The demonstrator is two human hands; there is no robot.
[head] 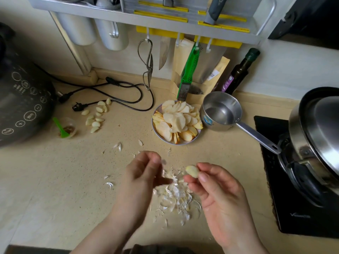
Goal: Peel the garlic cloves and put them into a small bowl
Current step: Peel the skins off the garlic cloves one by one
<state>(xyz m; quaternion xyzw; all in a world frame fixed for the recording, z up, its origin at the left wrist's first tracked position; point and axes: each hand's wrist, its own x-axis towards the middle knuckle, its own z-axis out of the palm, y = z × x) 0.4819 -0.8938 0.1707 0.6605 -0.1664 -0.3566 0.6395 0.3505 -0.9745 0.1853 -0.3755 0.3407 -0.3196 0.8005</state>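
My right hand (216, 191) pinches a pale garlic clove (192, 171) between thumb and fingertips, above a heap of white garlic skins (176, 197) on the beige counter. My left hand (145, 173) hovers just left of the clove, fingers curled and blurred, with perhaps a scrap of skin at its fingertips. Several peeled cloves (96, 116) lie loose on the counter at the back left. A small clear bowl (64, 128) with a green spoon and brown contents stands left of them.
A plate of sliced apple (176, 123) sits at the centre back, a steel saucepan (220, 112) beside it. A hob with a lidded pot (315, 143) fills the right. A dark cooker (22, 107) and black cables (117, 92) lie at left. Scissors, knife and peeler hang from a rack.
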